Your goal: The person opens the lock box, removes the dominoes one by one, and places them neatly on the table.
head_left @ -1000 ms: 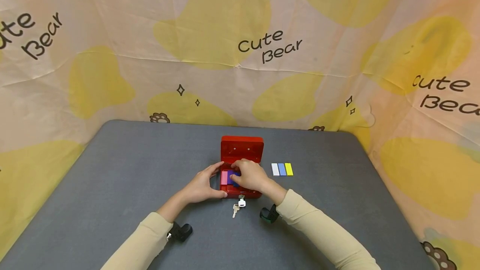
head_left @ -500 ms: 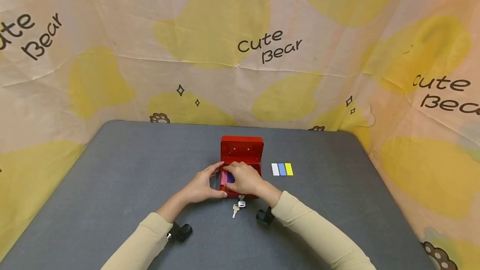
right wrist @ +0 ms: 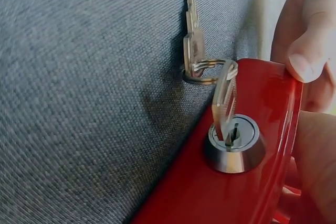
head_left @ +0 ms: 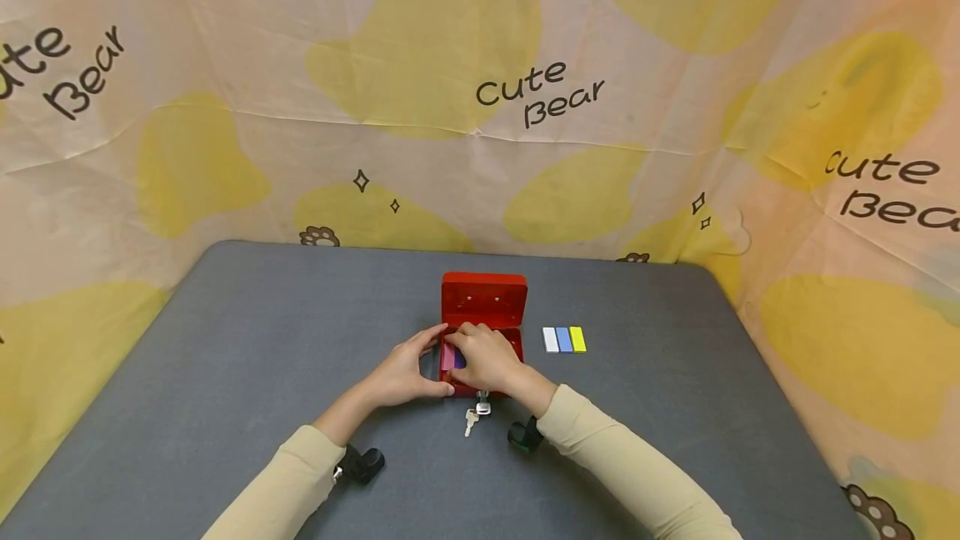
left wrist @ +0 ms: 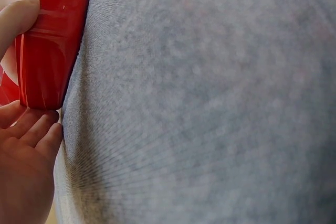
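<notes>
An upright-lidded red cash box [head_left: 483, 300] stands on the table. My left hand [head_left: 405, 373] grips its left end, the thumb [left wrist: 21, 17] on the front edge and fingers along the side. Inside, a pink block [head_left: 447, 357] and a purple block [head_left: 460, 359] lie side by side. My right hand [head_left: 486, 359] reaches into the box over these blocks, finger and thumb tips near their opposite ends. It covers the box's middle, so what it pinches, if anything, is hidden. At the front, one key [right wrist: 226, 98] sits in the lock [right wrist: 236, 153]; a second key [head_left: 471, 422] hangs from its ring.
Right of the box, a white block [head_left: 551, 340], a light blue block [head_left: 564, 340] and a yellow block [head_left: 577, 340] lie in a row on the grey table [head_left: 300, 315]. A patterned cloth [head_left: 420, 48] rises behind the table and at its sides.
My right hand has moved left inside the box, over the purple block, and now hides the dark blue block that showed under its fingers. The left hand keeps its place.
</notes>
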`<state>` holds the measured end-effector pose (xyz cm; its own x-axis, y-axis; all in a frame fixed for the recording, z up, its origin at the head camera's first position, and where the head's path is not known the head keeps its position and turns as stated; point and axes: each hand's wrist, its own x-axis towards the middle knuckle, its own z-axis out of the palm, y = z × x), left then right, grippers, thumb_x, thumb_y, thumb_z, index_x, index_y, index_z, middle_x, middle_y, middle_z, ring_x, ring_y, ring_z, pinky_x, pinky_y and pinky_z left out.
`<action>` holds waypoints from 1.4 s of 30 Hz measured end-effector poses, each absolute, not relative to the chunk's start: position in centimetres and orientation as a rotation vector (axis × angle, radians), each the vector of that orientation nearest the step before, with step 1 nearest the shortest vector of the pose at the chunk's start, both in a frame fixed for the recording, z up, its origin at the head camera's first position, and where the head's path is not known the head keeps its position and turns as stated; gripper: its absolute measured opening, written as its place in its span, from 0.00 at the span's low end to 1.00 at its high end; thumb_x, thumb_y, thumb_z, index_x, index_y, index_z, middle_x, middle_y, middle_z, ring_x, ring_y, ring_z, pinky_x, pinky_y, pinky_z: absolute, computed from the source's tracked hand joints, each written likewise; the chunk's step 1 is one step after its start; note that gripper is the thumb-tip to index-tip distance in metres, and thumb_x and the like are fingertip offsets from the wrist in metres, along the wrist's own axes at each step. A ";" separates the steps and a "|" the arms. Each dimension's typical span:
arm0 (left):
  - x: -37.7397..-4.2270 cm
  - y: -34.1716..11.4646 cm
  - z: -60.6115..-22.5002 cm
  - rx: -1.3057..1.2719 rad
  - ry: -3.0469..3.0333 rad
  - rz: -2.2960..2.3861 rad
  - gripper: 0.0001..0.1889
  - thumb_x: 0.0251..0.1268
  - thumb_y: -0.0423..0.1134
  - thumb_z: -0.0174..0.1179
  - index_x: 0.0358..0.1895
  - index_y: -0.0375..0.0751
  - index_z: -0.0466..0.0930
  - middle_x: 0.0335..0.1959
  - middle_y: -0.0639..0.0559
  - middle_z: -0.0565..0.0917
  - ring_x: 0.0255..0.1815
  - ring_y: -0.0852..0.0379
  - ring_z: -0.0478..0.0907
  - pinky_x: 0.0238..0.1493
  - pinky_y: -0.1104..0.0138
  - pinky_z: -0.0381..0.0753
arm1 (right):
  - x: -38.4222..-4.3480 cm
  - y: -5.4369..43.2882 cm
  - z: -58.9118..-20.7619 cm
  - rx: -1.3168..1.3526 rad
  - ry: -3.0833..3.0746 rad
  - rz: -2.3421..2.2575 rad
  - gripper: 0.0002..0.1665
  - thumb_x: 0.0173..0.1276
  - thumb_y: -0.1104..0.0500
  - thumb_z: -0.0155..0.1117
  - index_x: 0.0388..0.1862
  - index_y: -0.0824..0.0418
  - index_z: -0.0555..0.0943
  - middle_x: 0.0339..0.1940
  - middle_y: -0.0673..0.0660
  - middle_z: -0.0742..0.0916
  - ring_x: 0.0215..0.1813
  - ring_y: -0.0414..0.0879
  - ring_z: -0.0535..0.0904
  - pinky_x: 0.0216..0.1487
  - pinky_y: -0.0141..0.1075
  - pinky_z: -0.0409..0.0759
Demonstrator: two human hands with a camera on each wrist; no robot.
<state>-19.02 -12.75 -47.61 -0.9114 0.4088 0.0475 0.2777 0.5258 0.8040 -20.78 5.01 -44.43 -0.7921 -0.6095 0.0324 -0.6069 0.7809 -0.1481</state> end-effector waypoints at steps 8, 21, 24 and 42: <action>-19.1 -12.7 -47.6 0.588 2.617 1.335 0.48 0.40 0.46 0.73 0.68 0.42 0.58 0.63 0.43 0.69 0.61 0.44 0.70 0.60 0.52 0.69 | -21.0 4.9 -44.8 -1.009 2.966 -0.197 0.31 0.52 0.45 0.69 0.55 0.55 0.78 0.48 0.53 0.82 0.46 0.47 0.76 0.46 0.42 0.78; -19.1 -12.8 -47.6 0.591 2.629 1.334 0.48 0.40 0.47 0.73 0.68 0.42 0.59 0.62 0.44 0.70 0.60 0.45 0.70 0.60 0.52 0.69 | -21.1 4.2 -44.6 -0.961 2.964 -0.061 0.32 0.49 0.42 0.70 0.54 0.52 0.79 0.47 0.51 0.81 0.46 0.46 0.75 0.48 0.43 0.76; -19.1 -12.7 -47.7 0.596 2.629 1.337 0.48 0.40 0.47 0.73 0.68 0.42 0.59 0.62 0.44 0.70 0.60 0.45 0.70 0.61 0.52 0.68 | -21.1 4.2 -44.7 -0.965 2.978 -0.040 0.31 0.50 0.42 0.69 0.53 0.52 0.79 0.46 0.51 0.82 0.46 0.46 0.75 0.48 0.43 0.76; -19.1 -12.6 -47.7 0.583 2.621 1.333 0.48 0.41 0.47 0.73 0.68 0.42 0.58 0.63 0.43 0.69 0.61 0.44 0.70 0.60 0.52 0.69 | -21.0 4.8 -44.7 -1.007 3.013 -0.145 0.29 0.51 0.44 0.68 0.52 0.52 0.79 0.47 0.51 0.83 0.45 0.46 0.77 0.49 0.45 0.78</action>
<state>-19.11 -12.62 -47.70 -0.9144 0.4021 0.0465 0.2744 0.5314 0.8015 -21.05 4.75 -44.72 -0.7987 -0.5982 0.0651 -0.6017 0.7953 -0.0741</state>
